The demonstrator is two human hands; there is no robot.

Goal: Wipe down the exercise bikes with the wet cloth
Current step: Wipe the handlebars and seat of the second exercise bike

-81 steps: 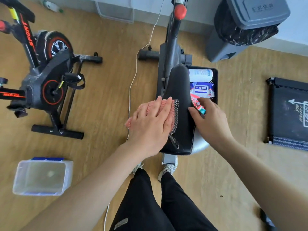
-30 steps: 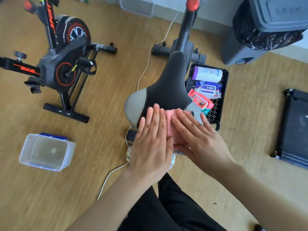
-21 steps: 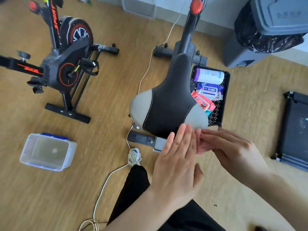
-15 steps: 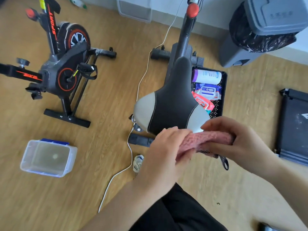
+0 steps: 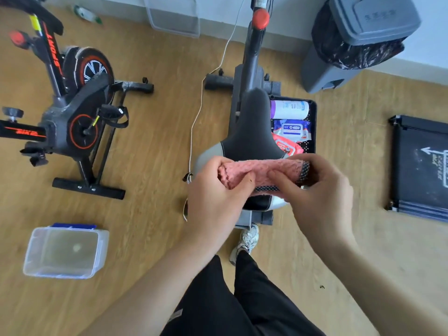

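Note:
A pink cloth with a black mesh edge is bunched into a roll above the rear of the black and grey saddle of the nearest exercise bike. My left hand grips the cloth's left end with curled fingers. My right hand grips its right end, thumb on top. A second exercise bike, black with red trim, stands to the left on the wooden floor.
A black tray with a bottle and wipe packs lies right of the saddle. A clear plastic tub of water sits at lower left. A grey bin stands at the back right, a black treadmill at the right. A white cable crosses the floor.
Both hands left the saddle, where they pressed the cloth flat, lifted it and bunched it into a roll held between them.

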